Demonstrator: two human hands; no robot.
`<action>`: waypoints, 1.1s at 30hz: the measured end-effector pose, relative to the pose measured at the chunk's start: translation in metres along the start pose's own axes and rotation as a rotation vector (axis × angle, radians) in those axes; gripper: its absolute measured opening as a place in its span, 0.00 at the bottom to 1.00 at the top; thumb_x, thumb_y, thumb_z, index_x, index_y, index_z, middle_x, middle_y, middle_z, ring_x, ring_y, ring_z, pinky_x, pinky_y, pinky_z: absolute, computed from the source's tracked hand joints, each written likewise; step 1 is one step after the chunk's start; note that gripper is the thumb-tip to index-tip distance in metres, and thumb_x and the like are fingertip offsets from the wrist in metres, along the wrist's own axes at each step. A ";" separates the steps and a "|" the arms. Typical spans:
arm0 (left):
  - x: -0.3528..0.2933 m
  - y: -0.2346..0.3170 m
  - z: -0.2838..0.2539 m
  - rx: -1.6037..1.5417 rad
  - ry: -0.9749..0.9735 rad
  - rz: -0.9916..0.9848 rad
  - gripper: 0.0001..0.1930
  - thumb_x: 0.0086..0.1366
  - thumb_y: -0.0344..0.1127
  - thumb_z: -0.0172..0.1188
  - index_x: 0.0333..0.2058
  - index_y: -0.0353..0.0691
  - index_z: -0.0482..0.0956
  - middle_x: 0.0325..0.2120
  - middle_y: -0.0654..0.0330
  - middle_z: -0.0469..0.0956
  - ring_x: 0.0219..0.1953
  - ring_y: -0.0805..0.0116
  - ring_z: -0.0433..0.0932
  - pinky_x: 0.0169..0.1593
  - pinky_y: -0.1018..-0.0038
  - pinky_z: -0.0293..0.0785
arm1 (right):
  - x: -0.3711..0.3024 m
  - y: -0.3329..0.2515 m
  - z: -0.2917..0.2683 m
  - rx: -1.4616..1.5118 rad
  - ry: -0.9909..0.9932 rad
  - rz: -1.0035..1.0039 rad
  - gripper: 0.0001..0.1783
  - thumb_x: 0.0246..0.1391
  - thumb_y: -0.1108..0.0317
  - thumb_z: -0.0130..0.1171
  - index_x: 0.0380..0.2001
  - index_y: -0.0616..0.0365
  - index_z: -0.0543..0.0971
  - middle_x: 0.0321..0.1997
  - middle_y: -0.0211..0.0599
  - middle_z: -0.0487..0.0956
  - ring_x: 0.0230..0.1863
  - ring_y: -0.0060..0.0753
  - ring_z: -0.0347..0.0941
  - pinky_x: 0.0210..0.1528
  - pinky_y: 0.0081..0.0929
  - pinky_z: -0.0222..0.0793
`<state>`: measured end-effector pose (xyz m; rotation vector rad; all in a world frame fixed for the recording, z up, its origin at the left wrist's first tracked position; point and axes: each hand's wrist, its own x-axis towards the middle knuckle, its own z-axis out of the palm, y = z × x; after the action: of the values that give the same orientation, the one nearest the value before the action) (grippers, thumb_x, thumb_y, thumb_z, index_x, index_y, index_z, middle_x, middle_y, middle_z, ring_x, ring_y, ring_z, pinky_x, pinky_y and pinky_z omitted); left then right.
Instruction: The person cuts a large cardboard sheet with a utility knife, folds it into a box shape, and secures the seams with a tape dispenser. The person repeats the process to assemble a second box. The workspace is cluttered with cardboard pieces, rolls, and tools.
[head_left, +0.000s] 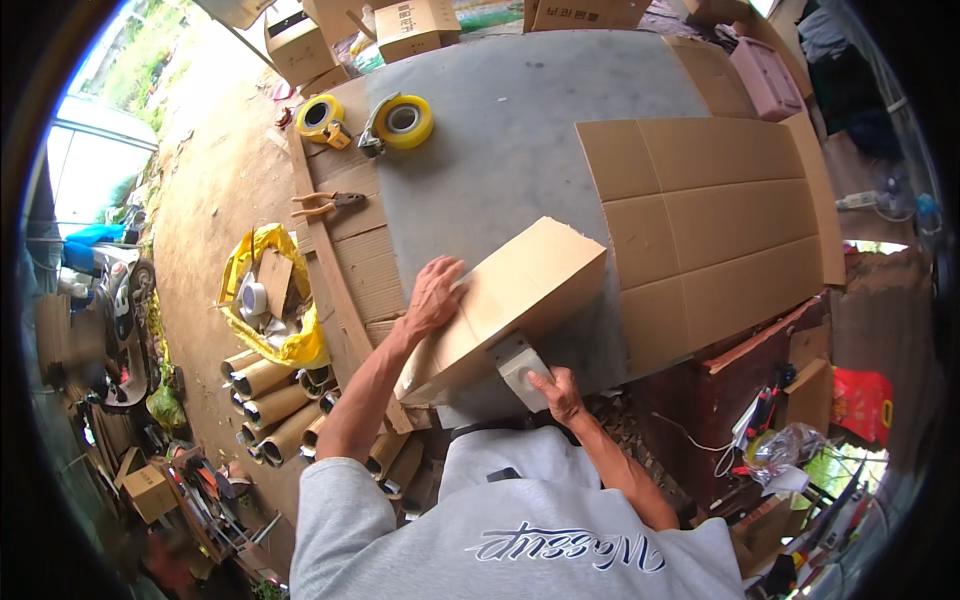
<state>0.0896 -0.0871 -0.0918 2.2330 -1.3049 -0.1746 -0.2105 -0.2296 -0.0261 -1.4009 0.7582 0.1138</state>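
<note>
A closed brown cardboard box [530, 265] stands tilted at the near edge of the grey tabletop, slanting from lower left to upper right. My left hand [436, 292] grips its left upper edge, fingers curled against the cardboard. Something pale and thin shows by those fingertips, too small to name. In my right hand [560, 392] is a pale, rectangular block-like tool [522, 374] with a darker strip along its far end. My thumb lies on top of it, and the fingers underneath are hidden. That darker end meets the box's near side; whether it presses on it I cannot tell.
A flat, creased cardboard sheet [710, 215] covers the table's right side. Yellow tape rolls [404, 121] and pliers [330, 203] lie at the left. Beyond the left edge are a yellow bag [312, 345] and several cardboard tubes [270, 405]. More boxes [415, 30] stand at the back.
</note>
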 end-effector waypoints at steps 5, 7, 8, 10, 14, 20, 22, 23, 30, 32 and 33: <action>-0.004 0.050 -0.014 -0.353 -0.459 -0.289 0.28 0.78 0.47 0.44 0.64 0.29 0.66 0.67 0.40 0.64 0.72 0.44 0.58 0.75 0.60 0.54 | 0.011 0.007 -0.008 -0.135 -0.075 -0.041 0.32 0.57 0.40 0.62 0.32 0.67 0.83 0.23 0.38 0.80 0.28 0.29 0.72 0.35 0.35 0.70; -0.002 0.090 -0.042 -0.339 -0.483 -0.260 0.30 0.79 0.48 0.43 0.67 0.28 0.63 0.70 0.38 0.58 0.74 0.47 0.55 0.77 0.62 0.51 | 0.014 0.010 -0.008 -0.078 -0.051 -0.096 0.32 0.57 0.41 0.62 0.32 0.67 0.83 0.23 0.40 0.79 0.28 0.29 0.72 0.36 0.35 0.70; -0.010 0.109 -0.057 -0.315 -0.499 -0.191 0.30 0.78 0.48 0.44 0.68 0.29 0.62 0.71 0.38 0.57 0.74 0.47 0.55 0.76 0.62 0.51 | 0.012 0.013 -0.006 -0.042 -0.032 -0.114 0.32 0.57 0.41 0.62 0.32 0.67 0.83 0.23 0.41 0.79 0.28 0.30 0.72 0.36 0.35 0.70; -0.047 0.121 -0.053 -0.203 -0.272 -0.222 0.27 0.76 0.42 0.47 0.65 0.28 0.67 0.66 0.37 0.66 0.70 0.44 0.64 0.73 0.60 0.59 | 0.012 0.012 -0.004 -0.029 -0.062 -0.104 0.33 0.56 0.40 0.61 0.30 0.67 0.83 0.23 0.43 0.79 0.28 0.30 0.72 0.36 0.35 0.69; -0.074 0.141 -0.058 0.148 -0.011 -0.237 0.20 0.71 0.36 0.53 0.56 0.29 0.75 0.55 0.40 0.78 0.58 0.43 0.77 0.61 0.56 0.73 | 0.011 0.008 -0.011 -0.116 -0.076 -0.106 0.33 0.56 0.39 0.61 0.30 0.67 0.82 0.24 0.43 0.80 0.28 0.30 0.72 0.34 0.35 0.69; -0.075 0.122 -0.062 0.214 0.023 -0.216 0.17 0.71 0.41 0.57 0.52 0.37 0.77 0.45 0.43 0.83 0.43 0.44 0.84 0.45 0.54 0.80 | -0.029 0.022 -0.026 -0.034 -0.077 -0.169 0.32 0.58 0.41 0.60 0.34 0.68 0.82 0.26 0.45 0.81 0.29 0.31 0.75 0.36 0.35 0.71; -0.059 0.125 -0.076 0.189 -0.014 -0.268 0.15 0.73 0.42 0.55 0.51 0.40 0.79 0.38 0.44 0.84 0.39 0.44 0.84 0.42 0.52 0.81 | -0.045 0.043 -0.039 -0.062 -0.060 -0.147 0.31 0.58 0.42 0.60 0.37 0.67 0.83 0.28 0.45 0.82 0.31 0.31 0.77 0.37 0.34 0.72; -0.053 0.126 -0.083 0.177 -0.033 -0.299 0.15 0.74 0.43 0.54 0.50 0.42 0.80 0.35 0.44 0.84 0.36 0.44 0.84 0.41 0.52 0.81 | -0.054 0.052 -0.043 -0.073 -0.043 -0.146 0.32 0.59 0.41 0.59 0.37 0.67 0.83 0.29 0.45 0.83 0.31 0.32 0.77 0.38 0.34 0.72; -0.025 0.082 -0.119 0.144 -0.164 -0.445 0.25 0.77 0.56 0.42 0.43 0.44 0.83 0.29 0.40 0.81 0.37 0.36 0.81 0.41 0.48 0.76 | -0.072 0.047 -0.050 -0.109 -0.048 -0.080 0.34 0.59 0.39 0.59 0.39 0.67 0.83 0.29 0.46 0.83 0.32 0.32 0.78 0.39 0.34 0.73; -0.019 0.072 -0.121 0.085 -0.163 -0.450 0.25 0.78 0.55 0.42 0.38 0.41 0.79 0.26 0.38 0.77 0.35 0.33 0.77 0.41 0.47 0.72 | -0.064 0.049 -0.047 -0.105 -0.052 -0.067 0.34 0.59 0.39 0.59 0.39 0.67 0.83 0.29 0.45 0.83 0.32 0.31 0.78 0.39 0.33 0.72; -0.014 0.072 -0.125 0.064 -0.175 -0.464 0.25 0.78 0.55 0.41 0.36 0.40 0.78 0.26 0.37 0.76 0.35 0.32 0.77 0.40 0.47 0.71 | -0.058 0.047 -0.042 -0.099 -0.055 -0.064 0.34 0.59 0.39 0.59 0.38 0.67 0.83 0.28 0.45 0.83 0.32 0.31 0.77 0.38 0.33 0.72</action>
<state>0.0735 -0.0543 0.0487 2.5931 -0.8615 -0.5129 -0.2959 -0.2378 -0.0338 -1.5087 0.6692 0.1413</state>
